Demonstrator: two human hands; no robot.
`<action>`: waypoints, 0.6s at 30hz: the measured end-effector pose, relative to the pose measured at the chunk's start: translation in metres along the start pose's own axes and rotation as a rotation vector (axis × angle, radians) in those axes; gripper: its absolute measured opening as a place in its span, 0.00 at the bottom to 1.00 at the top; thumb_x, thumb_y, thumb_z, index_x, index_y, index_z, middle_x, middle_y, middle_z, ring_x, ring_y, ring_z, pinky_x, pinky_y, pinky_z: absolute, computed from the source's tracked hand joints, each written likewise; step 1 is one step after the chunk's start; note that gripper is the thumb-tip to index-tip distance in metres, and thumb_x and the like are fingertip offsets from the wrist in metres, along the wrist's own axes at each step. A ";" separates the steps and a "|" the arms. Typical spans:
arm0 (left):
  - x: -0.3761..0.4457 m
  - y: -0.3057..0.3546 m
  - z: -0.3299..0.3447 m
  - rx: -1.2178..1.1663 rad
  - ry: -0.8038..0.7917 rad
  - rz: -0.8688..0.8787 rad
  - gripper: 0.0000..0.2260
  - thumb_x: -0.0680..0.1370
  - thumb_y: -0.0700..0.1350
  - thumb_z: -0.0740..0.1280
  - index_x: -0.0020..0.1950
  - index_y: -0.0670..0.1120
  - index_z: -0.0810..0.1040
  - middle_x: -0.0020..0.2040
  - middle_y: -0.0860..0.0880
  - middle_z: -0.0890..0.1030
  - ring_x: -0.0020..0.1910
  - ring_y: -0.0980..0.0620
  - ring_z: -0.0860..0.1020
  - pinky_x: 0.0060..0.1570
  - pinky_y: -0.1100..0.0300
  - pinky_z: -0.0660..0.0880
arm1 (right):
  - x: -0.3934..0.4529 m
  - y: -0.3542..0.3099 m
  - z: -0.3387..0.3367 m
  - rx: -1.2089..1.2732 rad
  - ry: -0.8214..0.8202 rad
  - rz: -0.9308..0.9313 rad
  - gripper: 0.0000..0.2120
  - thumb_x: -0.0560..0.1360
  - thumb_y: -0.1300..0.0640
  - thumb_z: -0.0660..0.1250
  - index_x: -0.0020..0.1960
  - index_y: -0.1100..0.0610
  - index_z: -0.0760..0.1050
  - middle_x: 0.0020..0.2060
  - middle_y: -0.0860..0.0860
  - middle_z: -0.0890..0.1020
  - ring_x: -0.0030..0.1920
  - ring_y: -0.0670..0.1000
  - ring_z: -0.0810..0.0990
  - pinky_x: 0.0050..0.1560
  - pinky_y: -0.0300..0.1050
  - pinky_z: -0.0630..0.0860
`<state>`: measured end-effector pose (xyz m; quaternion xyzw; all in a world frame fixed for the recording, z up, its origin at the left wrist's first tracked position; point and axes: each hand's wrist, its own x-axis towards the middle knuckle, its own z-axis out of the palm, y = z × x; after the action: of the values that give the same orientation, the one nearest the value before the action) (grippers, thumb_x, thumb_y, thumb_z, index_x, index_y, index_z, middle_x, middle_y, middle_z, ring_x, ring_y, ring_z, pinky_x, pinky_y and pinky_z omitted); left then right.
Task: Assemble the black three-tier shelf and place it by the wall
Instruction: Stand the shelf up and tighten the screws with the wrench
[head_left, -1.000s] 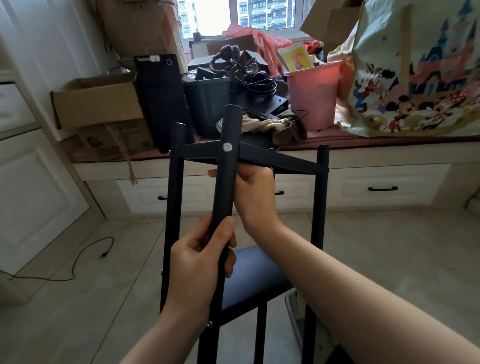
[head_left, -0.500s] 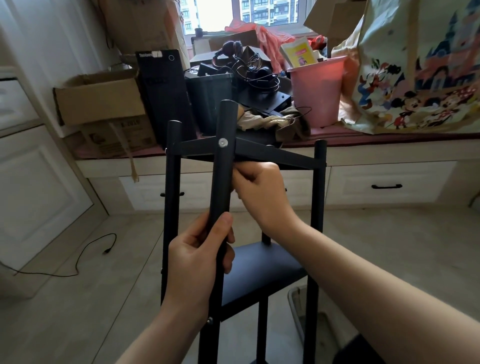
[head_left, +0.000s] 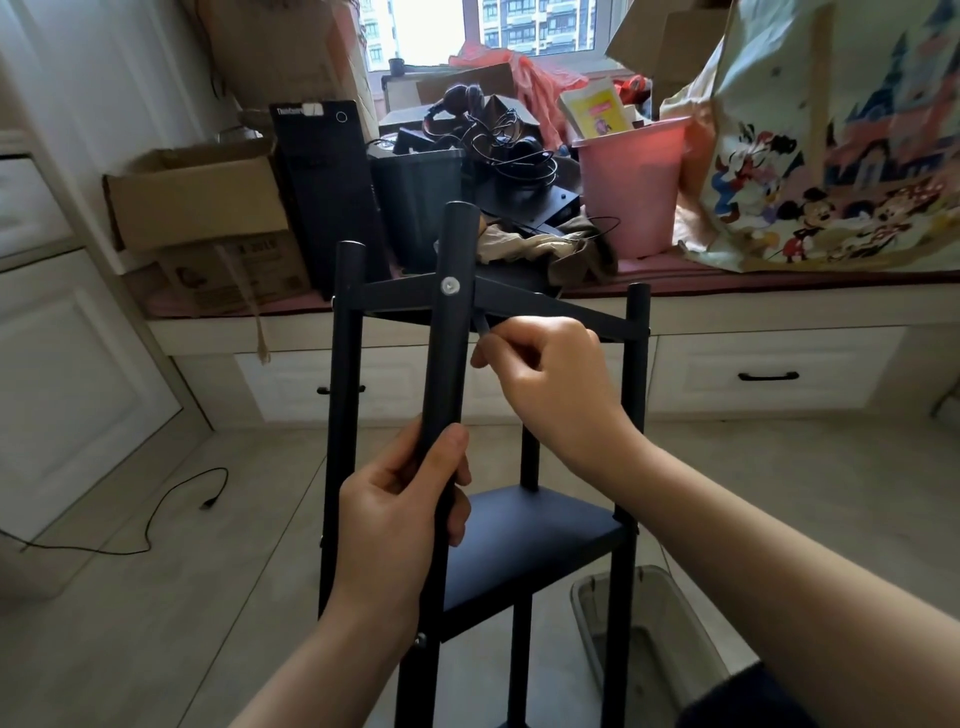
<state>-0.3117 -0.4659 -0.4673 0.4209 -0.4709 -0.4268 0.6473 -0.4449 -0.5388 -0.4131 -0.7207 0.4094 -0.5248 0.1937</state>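
The black shelf (head_left: 524, 540) is seen upright on the floor at the centre of the frame. Its near post (head_left: 447, 332) is gripped by the left hand (head_left: 395, 525), fingers wrapped round it below the silver screw (head_left: 450, 285). A small dark tool (head_left: 482, 325) is pinched by the right hand (head_left: 550, 379) just under the top tier's rail. A pink bucket (head_left: 628, 192) is seen on the window ledge behind.

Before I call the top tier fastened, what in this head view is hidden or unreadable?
- Tool tip: the right hand pinches a thin dark tool whose end is behind the front post.
- Shelf feet: cut off by the bottom edge.
- Front post's lower part: covered by the left hand.
- Screw tightness: too small to judge.
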 end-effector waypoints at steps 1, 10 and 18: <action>0.000 0.000 0.000 0.002 -0.001 0.001 0.13 0.69 0.57 0.72 0.41 0.48 0.84 0.34 0.46 0.76 0.24 0.51 0.69 0.24 0.62 0.67 | 0.000 0.000 0.000 -0.006 0.011 -0.006 0.10 0.78 0.62 0.66 0.41 0.61 0.83 0.24 0.40 0.73 0.26 0.39 0.73 0.30 0.30 0.65; 0.000 0.001 0.001 0.005 -0.006 0.003 0.13 0.70 0.57 0.72 0.40 0.47 0.83 0.34 0.44 0.75 0.25 0.51 0.69 0.24 0.61 0.66 | 0.000 -0.003 0.003 -0.030 0.039 -0.024 0.09 0.78 0.60 0.67 0.45 0.60 0.85 0.27 0.42 0.77 0.30 0.41 0.77 0.32 0.33 0.70; -0.001 0.002 0.003 -0.013 -0.013 -0.006 0.12 0.69 0.57 0.72 0.40 0.49 0.84 0.34 0.46 0.75 0.24 0.52 0.68 0.24 0.62 0.66 | 0.002 -0.001 0.013 0.034 0.049 0.011 0.13 0.78 0.61 0.67 0.36 0.59 0.83 0.28 0.42 0.81 0.30 0.37 0.79 0.34 0.29 0.72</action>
<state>-0.3143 -0.4651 -0.4648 0.4155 -0.4710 -0.4343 0.6457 -0.4324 -0.5419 -0.4163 -0.7021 0.4092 -0.5479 0.1987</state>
